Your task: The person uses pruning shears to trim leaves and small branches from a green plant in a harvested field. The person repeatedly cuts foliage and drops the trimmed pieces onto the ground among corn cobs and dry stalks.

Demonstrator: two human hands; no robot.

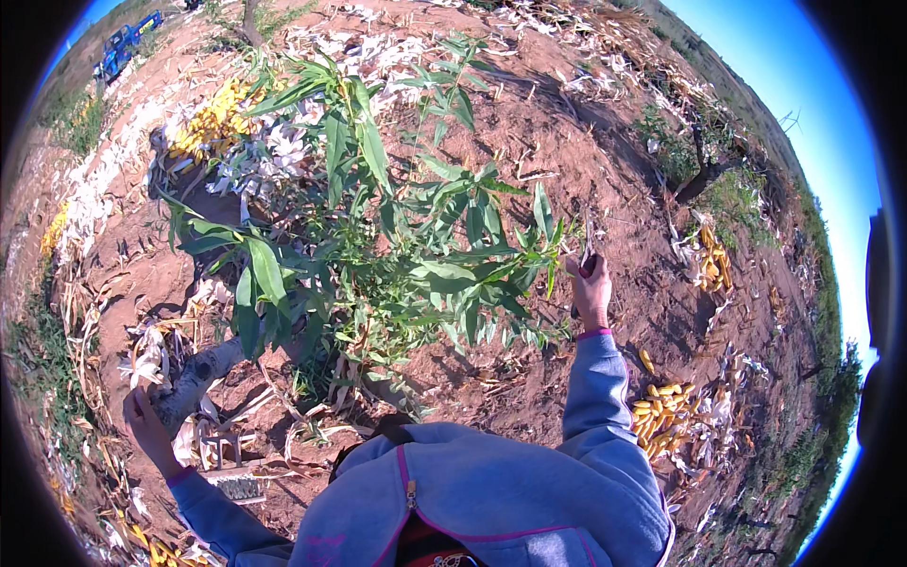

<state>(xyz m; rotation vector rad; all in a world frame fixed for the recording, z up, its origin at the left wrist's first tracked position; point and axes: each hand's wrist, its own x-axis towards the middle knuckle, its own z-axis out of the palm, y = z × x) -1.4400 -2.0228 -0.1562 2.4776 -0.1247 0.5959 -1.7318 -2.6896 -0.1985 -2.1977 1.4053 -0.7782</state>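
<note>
My right hand (592, 287) is closed around a hand tool (587, 244) with a dark grip and a thin metal end pointing away from me. What kind of tool it is cannot be made out for certain. Just left of it are the outer leaves of a green leafy sapling (425, 269), whose branches spread across the middle of the view. On the left, my left hand (150, 429) is beside a thick grey tree trunk (202, 375), with pale dry husks (145, 361) just beyond the fingertips. Whether it grips anything there is unclear.
Piles of yellow corn cobs lie on the reddish soil at right (662, 418) and upper left (216, 120). More cobs (712, 262) lie further right. Dry husks and stubble litter the ground. A small tree (701, 170) and a blue truck (124, 46) stand further off.
</note>
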